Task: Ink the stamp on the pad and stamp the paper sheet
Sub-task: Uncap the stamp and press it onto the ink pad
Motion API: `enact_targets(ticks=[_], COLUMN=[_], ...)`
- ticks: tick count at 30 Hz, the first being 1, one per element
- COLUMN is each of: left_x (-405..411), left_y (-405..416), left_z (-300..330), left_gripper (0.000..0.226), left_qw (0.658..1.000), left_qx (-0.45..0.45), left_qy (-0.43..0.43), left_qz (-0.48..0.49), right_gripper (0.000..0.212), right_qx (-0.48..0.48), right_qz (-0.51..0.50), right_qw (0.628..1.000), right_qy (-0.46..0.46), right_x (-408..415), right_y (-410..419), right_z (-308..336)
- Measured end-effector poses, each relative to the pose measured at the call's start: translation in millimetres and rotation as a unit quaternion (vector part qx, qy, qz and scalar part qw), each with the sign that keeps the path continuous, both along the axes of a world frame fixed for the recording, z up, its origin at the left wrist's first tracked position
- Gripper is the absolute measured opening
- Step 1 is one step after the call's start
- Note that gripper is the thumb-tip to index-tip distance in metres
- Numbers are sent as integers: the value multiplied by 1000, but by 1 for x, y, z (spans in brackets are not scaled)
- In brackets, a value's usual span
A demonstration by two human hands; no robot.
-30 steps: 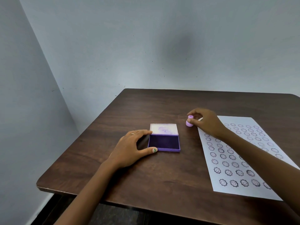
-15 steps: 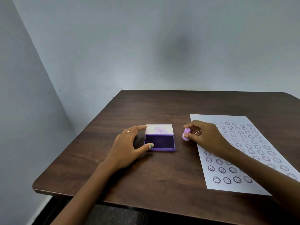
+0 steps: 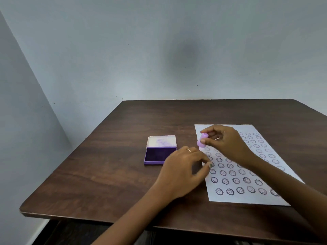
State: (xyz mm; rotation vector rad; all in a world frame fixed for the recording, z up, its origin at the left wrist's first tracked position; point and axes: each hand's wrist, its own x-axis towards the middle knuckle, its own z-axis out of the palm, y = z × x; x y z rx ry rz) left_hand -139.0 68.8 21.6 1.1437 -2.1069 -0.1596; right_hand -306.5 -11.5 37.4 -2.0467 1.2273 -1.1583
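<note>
Both hands have shifted right since the earlier frames: the left hand has left the ink pad and now reaches toward the left edge of the paper sheet, while the right hand has carried the stamp from beside the pad to over the sheet's far left corner.

Right hand: thumb and fingers pinched on the small lilac stamp, which is tilted, its lower end close above the paper; contact cannot be confirmed. Left hand: fingers loosely curled and motion-blurred, holding nothing, its fingertips at or just over the sheet's left margin; whether they press the paper cannot be told.

Ink pad: open on the dark wooden table, lid laid back on the far side, dark purple pad exposed, left of the sheet and apart from it.

Paper sheet: rows of round smiling-face marks cover most of it, darker in the near rows, fainter toward the far end.

Assessment: the step in hand appears to be placing an impression near the far left corner. To do it well, the left hand should pin the sheet flat, the stamp should be brought upright over a bare spot, pressed straight down, and lifted cleanly without sliding, to avoid a smear or a partial ring
</note>
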Motion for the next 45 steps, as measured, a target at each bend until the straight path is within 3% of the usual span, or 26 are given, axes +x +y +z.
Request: enact_targets(ticks=[4,8,11,32,36,39,42,45], left_x=[-26,-48,-54,-35,-34,-26,-17,-12], left_y=[-23,-52,-60,23,12,-16,-52,-84], left_z=[3,4,-4,-22,-13,4,21,30], left_gripper=[34,71,84,85,81,70,56,43], left_qw=[995,967,945,951,966,987,980,972], left_qx=[53,132,178,206,197,147,139,137], left_qy=[-73,-217,-274,-229,-166,-46,103,164], left_qz=[-34,-28,-19,-24,-6,52,97,101], right_gripper=[25,27,26,23,24,21,29,29], right_qx=[10,16,20,49,59,99,163,213], right_qz=[-25,-54,-64,-30,-11,19,48,76], right_qw=[999,997,997,997,995,983,956,929], right_qy=[-27,-46,-40,-48,-80,-151,-239,-292], right_x=[-16,-27,-33,-34,-26,-20,-13,-6], right_y=[-13,-24,-28,-34,-36,-39,-43,-48], right_z=[12,18,17,8,3,1,-2,-3])
